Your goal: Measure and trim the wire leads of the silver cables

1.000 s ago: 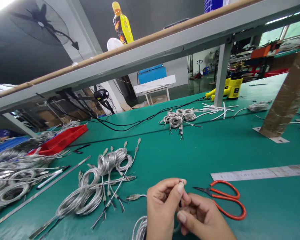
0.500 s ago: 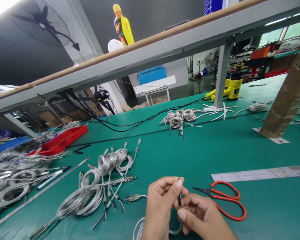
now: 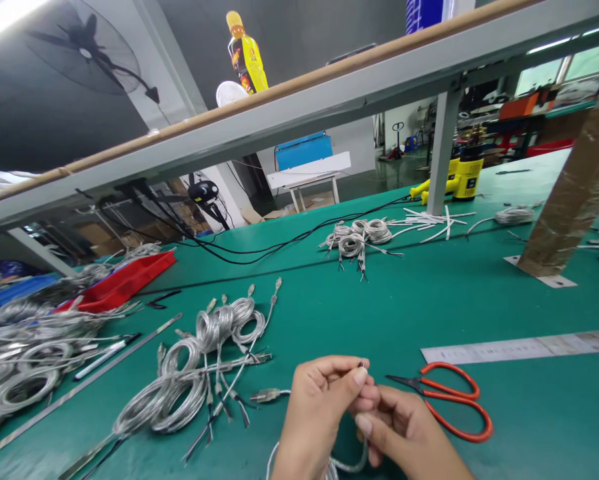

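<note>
The left hand [image 3: 314, 413] is at the bottom middle of the view. Its thumb and first finger pinch a thin dark wire end [image 3: 362, 365] and press it tight. The right hand [image 3: 404, 430] is just beside it, lower and to the right. It is curled in, with its fingertips close to the left hand. You can't tell if it is holding anything. A clear cable with silver wire inside [image 3: 349, 465] makes a loop under the hands and runs off the bottom edge.

Just left of the hands, a small silver USB plug [image 3: 269, 395] lies on the green table mat [image 3: 429, 300]. Next to it is a pile of coiled silver cables [image 3: 179, 393]. Just right of the hands are scissors with orange handles [image 3: 454, 400]. Above them lies a long steel ruler [image 3: 519, 348], with marks too small to read.

At the far left is a big heap of more coils [image 3: 19, 373], with a red tray [image 3: 124, 280] behind it. Farther up the table are small coils [image 3: 356, 237] and white pieces [image 3: 429, 223]. Past them stands a yellow machine [image 3: 466, 177]. On the shelf at the top is a yellow bottle [image 3: 246, 53]. Its label has writing, but it is too small to read.
</note>
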Demonstrator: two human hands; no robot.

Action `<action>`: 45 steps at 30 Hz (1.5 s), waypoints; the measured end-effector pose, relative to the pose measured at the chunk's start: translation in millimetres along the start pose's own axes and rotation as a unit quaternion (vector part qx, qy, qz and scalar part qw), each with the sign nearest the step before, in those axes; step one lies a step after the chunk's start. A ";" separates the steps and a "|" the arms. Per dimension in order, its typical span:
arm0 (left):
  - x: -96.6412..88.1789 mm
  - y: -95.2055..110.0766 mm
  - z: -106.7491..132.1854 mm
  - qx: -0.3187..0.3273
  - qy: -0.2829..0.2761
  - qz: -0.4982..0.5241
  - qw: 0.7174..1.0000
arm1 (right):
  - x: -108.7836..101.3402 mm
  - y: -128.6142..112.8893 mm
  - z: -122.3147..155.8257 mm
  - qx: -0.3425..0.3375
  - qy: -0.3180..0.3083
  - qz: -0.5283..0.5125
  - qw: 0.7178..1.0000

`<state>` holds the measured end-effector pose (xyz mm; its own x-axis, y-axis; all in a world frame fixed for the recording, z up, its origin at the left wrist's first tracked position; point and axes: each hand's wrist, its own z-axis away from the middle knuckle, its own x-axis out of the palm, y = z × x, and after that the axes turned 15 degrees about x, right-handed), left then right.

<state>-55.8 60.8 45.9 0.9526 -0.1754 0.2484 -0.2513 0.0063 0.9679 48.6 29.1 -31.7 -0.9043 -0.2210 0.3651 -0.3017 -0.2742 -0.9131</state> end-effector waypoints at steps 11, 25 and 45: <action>4.5 -0.9 4.4 0.074 0.002 -0.049 0.996 | 4.9 -2.9 2.5 0.002 -0.010 -0.007 1.000; 9.8 -12.0 9.6 0.118 0.066 -0.023 0.990 | 4.6 -4.2 3.8 0.003 -0.007 0.009 1.000; 1.4 -13.2 1.6 0.057 -0.008 -0.033 0.998 | 0.1 3.0 0.0 0.011 0.022 -0.013 1.000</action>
<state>-51.4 58.9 33.3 0.9653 -0.1870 0.1823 -0.2062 -0.1174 0.9714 47.6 28.2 -34.4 -0.9087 -0.1726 0.3802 -0.3189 -0.3009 -0.8987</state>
